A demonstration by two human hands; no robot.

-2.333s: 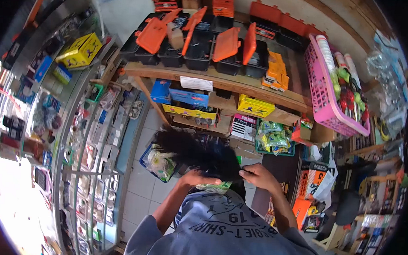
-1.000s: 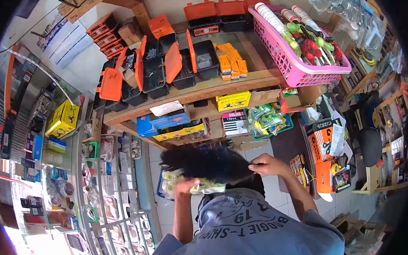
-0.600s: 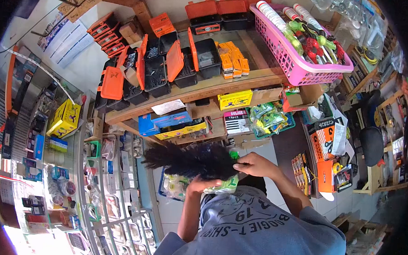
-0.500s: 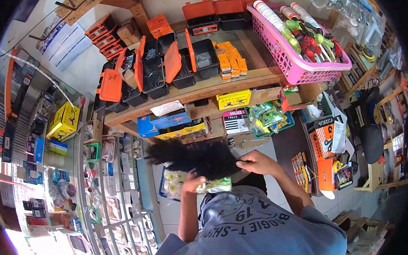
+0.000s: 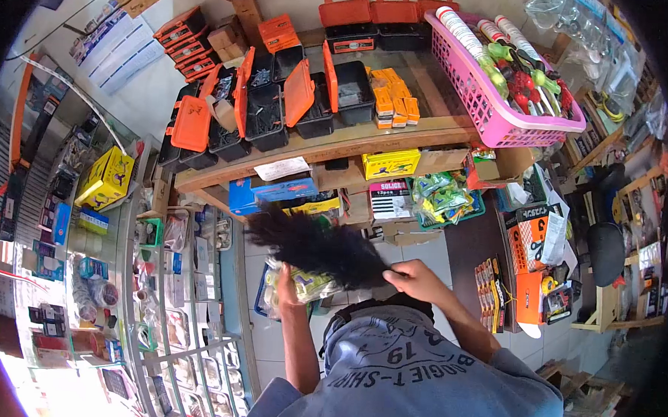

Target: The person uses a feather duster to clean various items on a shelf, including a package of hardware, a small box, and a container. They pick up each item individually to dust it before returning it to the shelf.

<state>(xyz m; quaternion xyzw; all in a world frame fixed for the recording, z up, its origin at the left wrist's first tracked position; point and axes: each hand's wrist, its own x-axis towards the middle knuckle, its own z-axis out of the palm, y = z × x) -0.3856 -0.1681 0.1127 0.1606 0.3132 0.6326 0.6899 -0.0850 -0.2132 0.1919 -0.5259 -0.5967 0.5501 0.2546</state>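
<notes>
My right hand (image 5: 417, 279) is closed around the handle end of a black feather duster (image 5: 324, 246), whose dark plumes spread to the left. Below the plumes, my left hand (image 5: 288, 288) grips a clear plastic pack (image 5: 316, 283) with pale yellow-green contents. The duster's feathers hang over the pack's upper part and hide some of it. A blue-rimmed basket (image 5: 260, 299) lies under and to the left of the pack, mostly hidden by my left hand and the pack.
A wooden-edged glass counter (image 5: 428, 134) carries black bins with orange lids (image 5: 267, 114), small orange boxes (image 5: 393, 98) and a pink basket (image 5: 498, 111). On its lower shelf are a yellow box (image 5: 391, 165) and a green tray of packets (image 5: 444, 199). Glass shelving (image 5: 185, 306) stands left.
My left hand has moved left and slightly up with the pack. The duster's plumes have tilted, their right part now lower. The view has shifted slightly.
</notes>
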